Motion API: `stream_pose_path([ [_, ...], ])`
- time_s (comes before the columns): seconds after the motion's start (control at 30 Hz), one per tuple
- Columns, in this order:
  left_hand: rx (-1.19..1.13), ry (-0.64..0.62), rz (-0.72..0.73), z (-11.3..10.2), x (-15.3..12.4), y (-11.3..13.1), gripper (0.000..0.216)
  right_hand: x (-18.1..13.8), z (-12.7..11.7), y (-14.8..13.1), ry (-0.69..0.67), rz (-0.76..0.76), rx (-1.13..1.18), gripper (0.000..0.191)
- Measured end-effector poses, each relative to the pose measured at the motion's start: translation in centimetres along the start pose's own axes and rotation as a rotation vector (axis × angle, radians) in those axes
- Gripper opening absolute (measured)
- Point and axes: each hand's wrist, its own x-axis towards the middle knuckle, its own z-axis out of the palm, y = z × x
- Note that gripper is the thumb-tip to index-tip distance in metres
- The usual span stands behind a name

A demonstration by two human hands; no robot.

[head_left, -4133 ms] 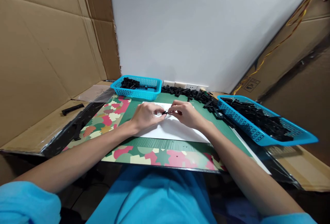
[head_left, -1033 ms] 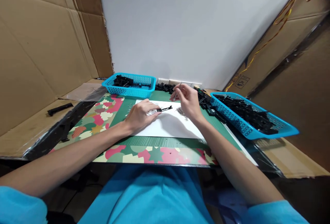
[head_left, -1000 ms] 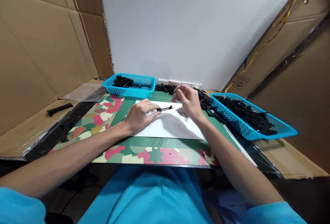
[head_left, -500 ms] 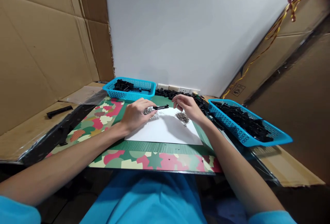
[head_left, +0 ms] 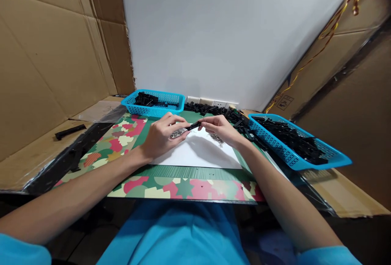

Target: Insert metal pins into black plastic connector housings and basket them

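Note:
My left hand [head_left: 165,134] is closed, its thumb and fingers gripping a narrow black plastic part [head_left: 193,126] above a white sheet [head_left: 195,155]. My right hand [head_left: 219,126] meets the part's right end with its fingertips pinched together. A thin sliver, perhaps metal, seems to stick up at those fingertips, too small to name. Beneath my left hand is a heap of small silvery metal pieces [head_left: 179,133], partly covered by the fingers. Another heap of silvery pieces [head_left: 217,139] lies under my right hand, also partly hidden.
A blue basket [head_left: 152,111] with black parts stands at the back left, a fuller blue basket [head_left: 305,166] at the right. Loose black parts [head_left: 214,109] lie along the wall. One black part [head_left: 70,132] rests on the cardboard at left. Twisted wires [head_left: 330,33] hang at right.
My right hand has moved left and its fingers have come together at the black part's end. The part has tilted, its right end now higher. The camera view shifted slightly.

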Motion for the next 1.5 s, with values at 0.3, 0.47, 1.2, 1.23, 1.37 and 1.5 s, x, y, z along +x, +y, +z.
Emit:
stream_pose_path([
  [0.3,-0.040,-0.015,0.013,-0.2,0.3,0.8,0.022,0.1,0.7,0.0,-0.035,-0.012,0.106,0.031],
  [0.47,-0.138,-0.112,-0.185,0.6,0.4,0.4,0.018,0.3,-0.6,0.7,-0.025,-0.016,-0.089,0.030],
  [1.2,-0.593,-0.193,-0.564,2.5,0.0,-1.7,0.011,0.8,-3.5,5.7,-0.116,-0.103,-0.715,0.009],
  [1.23,-0.599,-0.201,-0.565,2.6,0.0,-1.7,0.012,0.8,-3.3,5.7,-0.131,-0.115,-0.732,0.011],
  [1.37,-0.620,-0.209,-0.572,2.6,-0.1,-1.7,0.014,0.6,-2.5,5.2,-0.130,-0.163,-0.809,0.015],
  [1.5,-0.651,-0.206,-0.597,2.6,0.1,-1.6,0.019,0.4,-1.6,3.6,-0.084,-0.197,-0.716,0.016],
])
